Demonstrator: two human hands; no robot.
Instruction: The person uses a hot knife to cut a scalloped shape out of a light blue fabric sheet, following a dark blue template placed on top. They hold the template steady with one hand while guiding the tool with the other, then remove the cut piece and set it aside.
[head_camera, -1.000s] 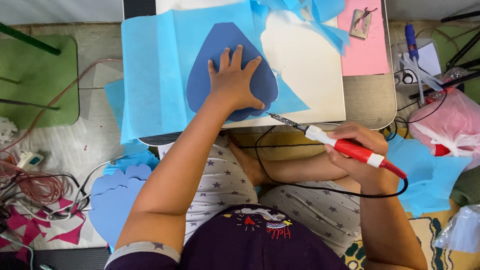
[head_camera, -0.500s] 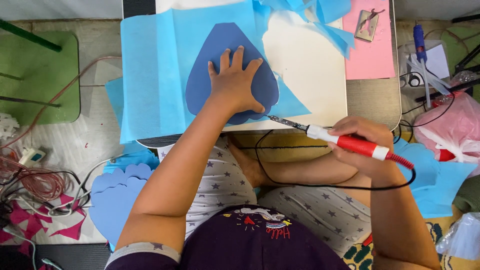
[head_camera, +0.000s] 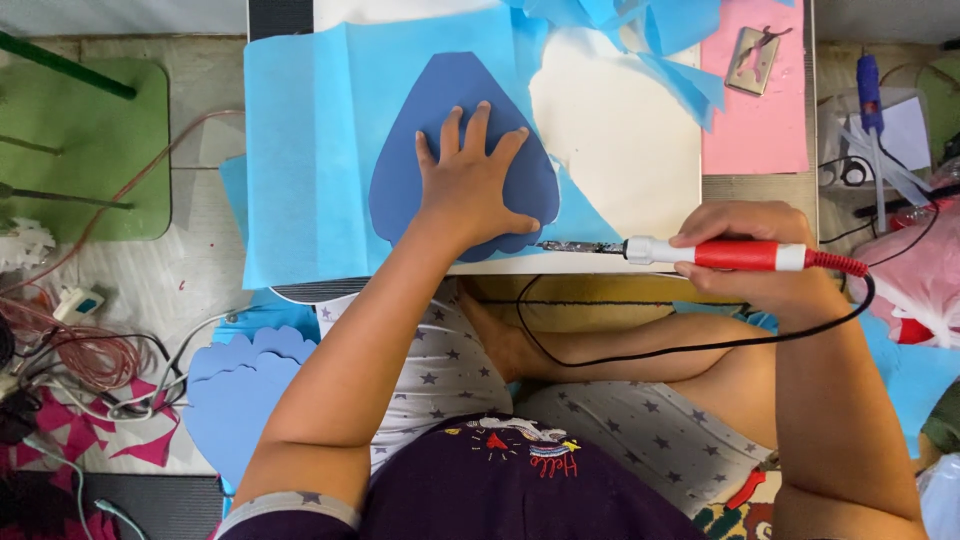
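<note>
The dark blue petal-shaped foam template is pressed flat under the spread left hand fingers, while the red-handled electric hot cutter, gripped by the right hand fingers, must probably be guided along its edge through the light blue sheet.

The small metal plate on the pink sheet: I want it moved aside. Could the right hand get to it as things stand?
Probably not freely: the right hand grips the red-and-white corded hot-cutting tool. The path to the metal plate looks open.

A low white table carries a light blue sheet and pink sheet.
</note>
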